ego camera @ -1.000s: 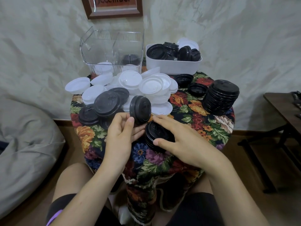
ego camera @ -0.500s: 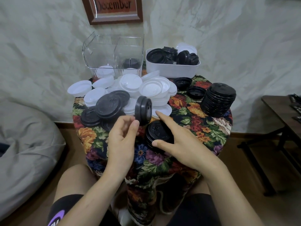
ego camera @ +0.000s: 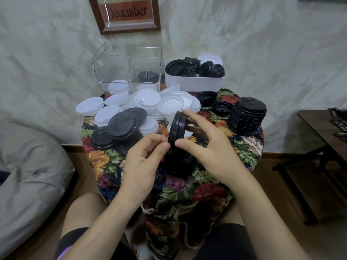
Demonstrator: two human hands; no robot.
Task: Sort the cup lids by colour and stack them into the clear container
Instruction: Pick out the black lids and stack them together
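Black lids (ego camera: 177, 128), nested together, stand on edge above the floral table (ego camera: 244, 149). My left hand (ego camera: 144, 162) pinches their lower rim. My right hand (ego camera: 206, 147) grips them from the right, index finger over the top and thumb at the bottom. Under them a short stack of black lids (ego camera: 181, 164) sits on the cloth, partly hidden by my hands. The clear container (ego camera: 127, 68) stands at the back with white lids and black lids inside. White lids (ego camera: 150, 104) lie piled in front of it. A tall black stack (ego camera: 247, 117) stands at the right.
A white tub (ego camera: 195, 82) of black lids is at the back right. Loose black lids (ego camera: 120, 128) lie at the left, two upturned ones (ego camera: 222, 107) near the tub. A grey beanbag (ego camera: 28, 166) sits left, a dark wooden table (ego camera: 328, 132) right.
My right hand left the short black stack and rose to take hold of the lids in my left hand. Those lids turned edge-on and shifted right.
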